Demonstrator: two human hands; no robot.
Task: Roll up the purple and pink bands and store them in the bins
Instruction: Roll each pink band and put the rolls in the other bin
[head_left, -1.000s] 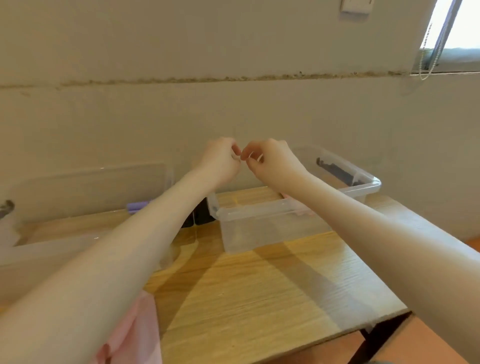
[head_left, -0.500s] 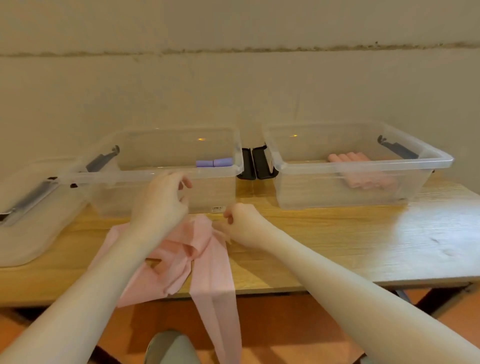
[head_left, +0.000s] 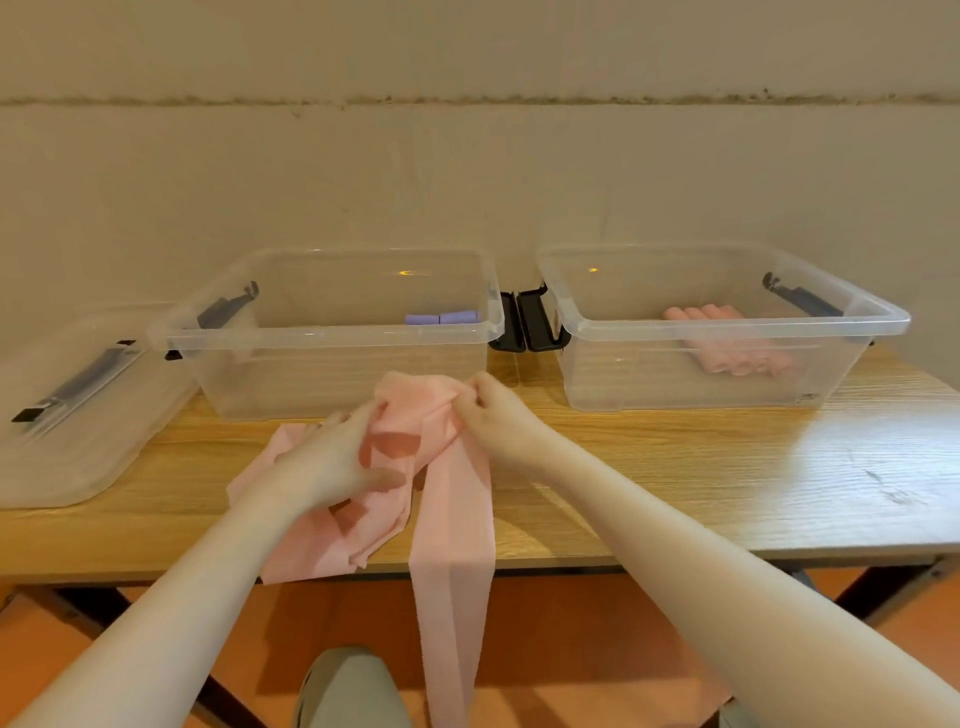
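Observation:
A heap of pink band (head_left: 410, 415) lies on the wooden table (head_left: 701, 483) in front of the left bin, and one long strip of it hangs over the front edge toward the floor. My left hand (head_left: 332, 457) grips folds of the heap from the left. My right hand (head_left: 493, 415) pinches the band's raised top fold. The left clear bin (head_left: 332, 332) holds two rolled purple bands (head_left: 441, 317). In the right clear bin (head_left: 727, 322) lie several rolled pink bands (head_left: 722, 353).
A clear bin lid (head_left: 67, 415) with a dark latch lies flat at the table's left end. Black latches (head_left: 530, 322) sit between the two bins. A plain wall stands close behind them. My knee (head_left: 348, 686) shows below the table's front edge.
The view has dropped from the wall and right bin to the table front. Both hands came down from above the right bin onto the pink heap and have taken hold of it, lifting a fold.

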